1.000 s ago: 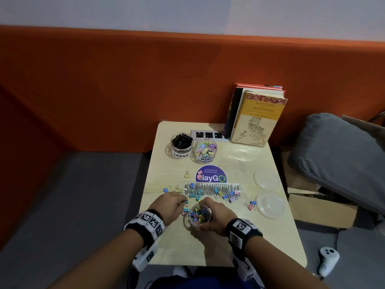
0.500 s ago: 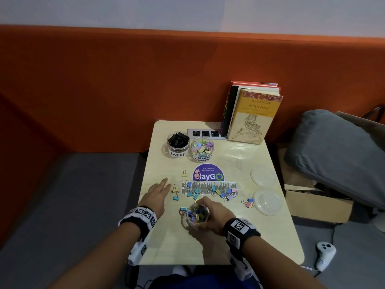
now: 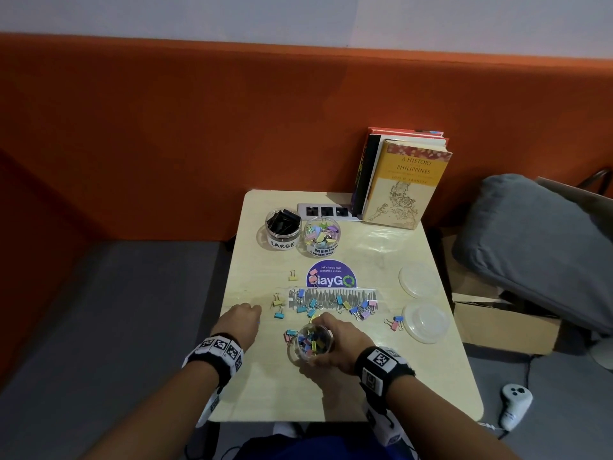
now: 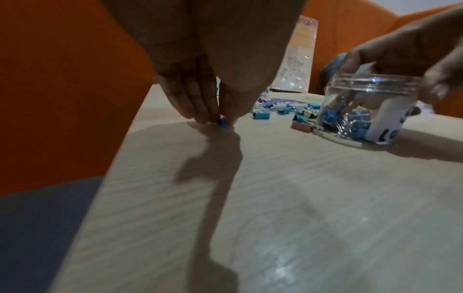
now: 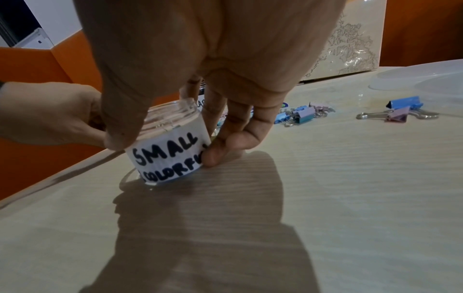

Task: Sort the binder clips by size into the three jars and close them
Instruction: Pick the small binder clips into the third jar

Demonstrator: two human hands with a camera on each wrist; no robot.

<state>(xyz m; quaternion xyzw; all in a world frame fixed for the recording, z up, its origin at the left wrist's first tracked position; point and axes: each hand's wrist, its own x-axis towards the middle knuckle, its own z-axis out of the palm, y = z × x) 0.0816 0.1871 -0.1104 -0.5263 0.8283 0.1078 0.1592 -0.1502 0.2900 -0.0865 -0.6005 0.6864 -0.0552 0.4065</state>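
Note:
The clear jar labelled SMALL COLORFUL (image 3: pixel 313 341) (image 5: pixel 170 150) stands near the table's front, partly filled with small coloured clips. My right hand (image 3: pixel 331 343) (image 5: pixel 165 150) grips it from the right side, thumb and fingers round its wall. To its left, my left hand (image 3: pixel 257 313) (image 4: pixel 220 119) pinches a small blue binder clip (image 4: pixel 222 122) that lies on the table. Several loose small clips (image 3: pixel 331 305) are scattered just beyond the jar. The LARGE jar (image 3: pixel 283 227) with black clips and the MEDIUM jar (image 3: pixel 321 235) with pastel clips stand open at the back.
Two clear lids (image 3: pixel 418 280) (image 3: pixel 426 322) lie at the table's right side. Books (image 3: pixel 404 180) and a power strip (image 3: pixel 326 211) stand at the back edge. A purple sticker (image 3: pixel 331 277) is mid-table. A grey cushion (image 3: pixel 537 240) and a cardboard box (image 3: pixel 504 323) sit to the right.
My left hand left the jar's side, reached out left with straight fingers, and now pinches a blue clip. My right hand kept its grip on the small jar.

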